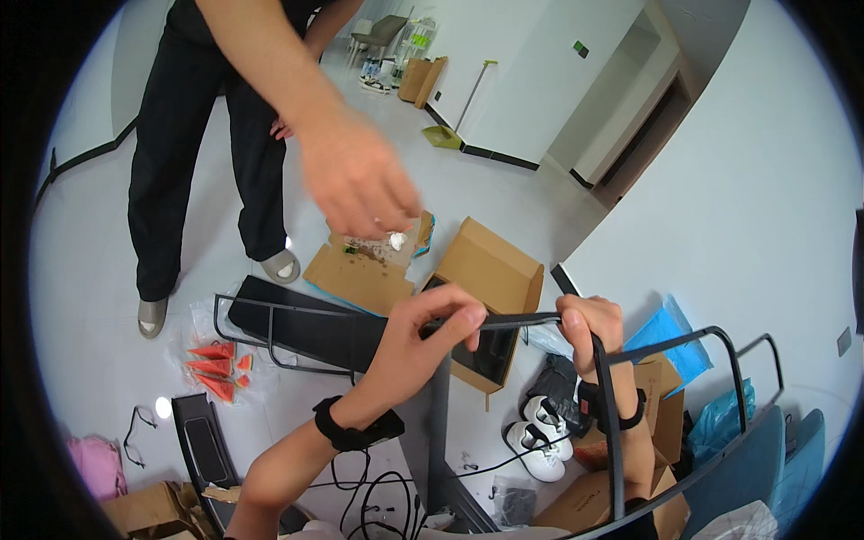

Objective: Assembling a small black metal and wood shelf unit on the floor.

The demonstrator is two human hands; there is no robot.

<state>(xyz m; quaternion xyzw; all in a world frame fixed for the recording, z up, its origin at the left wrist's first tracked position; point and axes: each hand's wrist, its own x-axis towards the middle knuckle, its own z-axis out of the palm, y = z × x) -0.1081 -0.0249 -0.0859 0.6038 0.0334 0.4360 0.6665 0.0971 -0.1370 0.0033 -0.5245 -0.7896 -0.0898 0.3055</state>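
Over the left part of the floor, a co-worker's hand (355,175) reaches down with bent fingers; it is blurred, and I cannot tell if it holds something. Next to the right, I see my wearer's left hand (430,328), half closed: its fingers curl around the bar of a black frame (614,432), with the thumb lying on the near side. How firm this grip is, I cannot tell. Further right, the right hand (589,328) is closed in a fist around a corner of the same frame. The frame is held above the floor; it is slim, looks like smooth metal, and bends into rounded loops toward the right.

For the materials, again from the left: a soft pink bag (96,465), then red, wet-looking watermelon wedges (213,367) on thin clear plastic. A flat black panel (301,328) with a rounded corner lies beyond a thin tubular frame (270,333). In the middle, an opened cardboard sheet (360,274) has dark stains and a crumpled white tissue (397,240); beside it stands an open brown box (490,261). At right there are white shoes (537,450), a shiny blue plastic packet (670,342), and smooth blue-grey curved panels (747,468).
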